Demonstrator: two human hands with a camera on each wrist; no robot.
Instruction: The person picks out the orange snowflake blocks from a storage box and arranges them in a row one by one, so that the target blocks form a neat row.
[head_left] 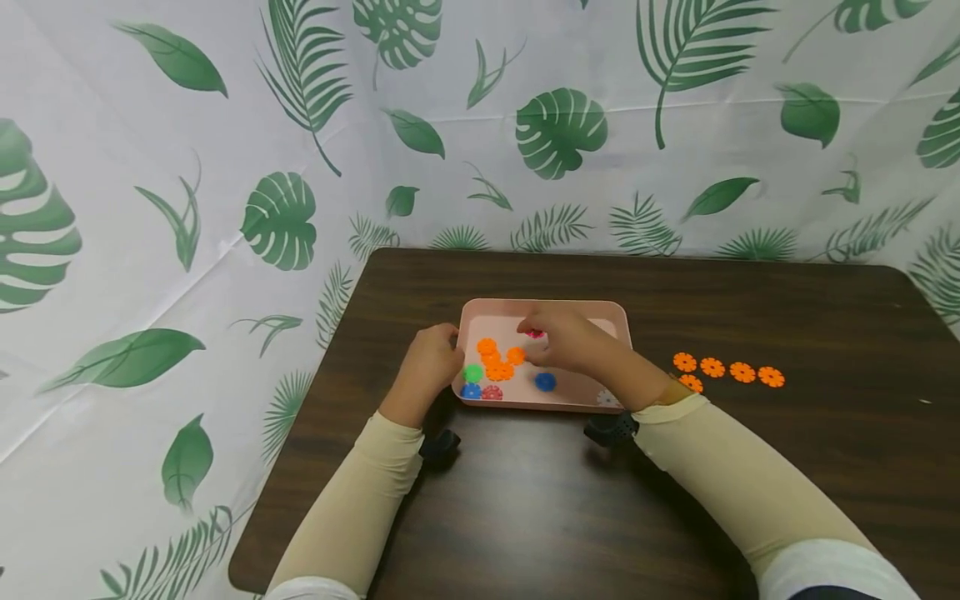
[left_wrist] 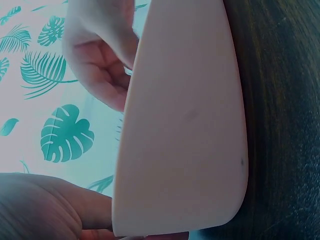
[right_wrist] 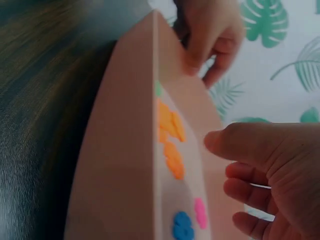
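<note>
A pink tray (head_left: 540,407) stands on the dark table with several notched plastic discs in it. My left hand (head_left: 432,362) grips the tray's left wall, and in the right wrist view its thumb (right_wrist: 194,60) lies against the inner side. Over the tray hangs my right hand (head_left: 573,340), fingers loosely bent, with nothing visible between thumb and fingers in the right wrist view. Below its fingertips is a pink disc (head_left: 535,334), partly hidden. Near them lie an orange disc (head_left: 516,356), a clump of orange discs (head_left: 495,367) and a blue disc (head_left: 545,382).
Right of the tray, several orange discs (head_left: 742,372) lie on the table (head_left: 525,500), most of them in a row. A green disc (head_left: 472,373), another blue one and a red one (head_left: 492,392) sit in the tray's near left corner. A leaf-printed cloth (head_left: 480,167) hangs behind.
</note>
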